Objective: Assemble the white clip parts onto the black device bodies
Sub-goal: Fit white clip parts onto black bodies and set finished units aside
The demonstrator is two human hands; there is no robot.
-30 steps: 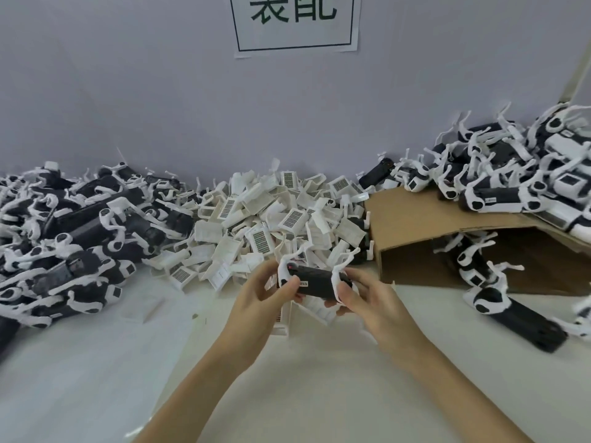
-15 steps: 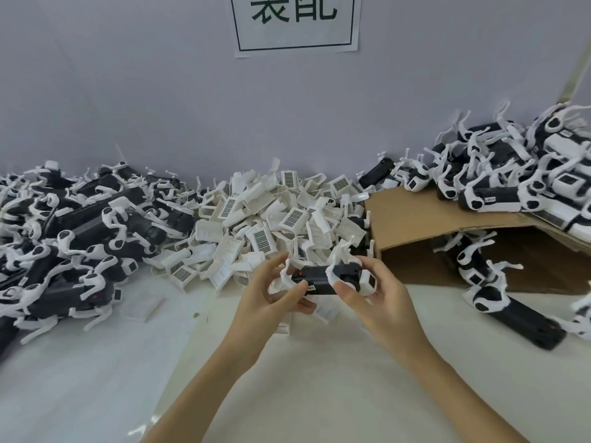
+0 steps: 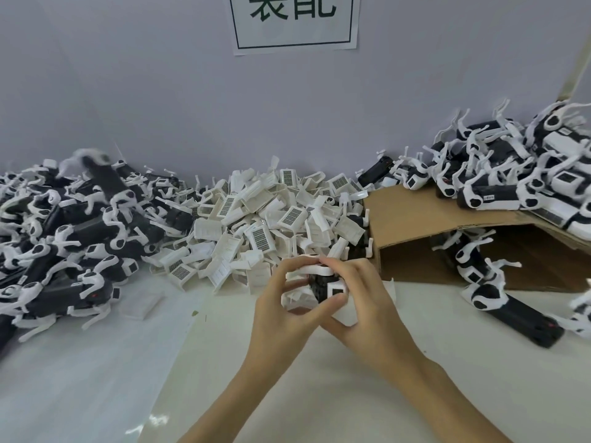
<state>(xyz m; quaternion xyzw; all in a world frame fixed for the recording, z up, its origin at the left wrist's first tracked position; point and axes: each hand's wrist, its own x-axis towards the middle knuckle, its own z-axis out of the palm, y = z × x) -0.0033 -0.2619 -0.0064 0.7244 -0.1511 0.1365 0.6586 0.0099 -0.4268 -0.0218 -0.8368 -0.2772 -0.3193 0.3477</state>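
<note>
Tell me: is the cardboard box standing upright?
No, the cardboard box lies tipped on its side, its opening facing the table.

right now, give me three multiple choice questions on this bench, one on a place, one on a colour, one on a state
1. Where is the heap of loose white clips?
A. between the left pile and the cardboard box
B. inside the box
C. on the floor

2. What colour is the device body being held?
A. red
B. black
C. blue

3. What are the hands doing?
A. both resting flat
B. one holds, one idle
C. both gripping the device

A: the clips lie left of the cardboard box.
B: it shows dark between the fingers.
C: left hand and right hand curl round it.
</note>
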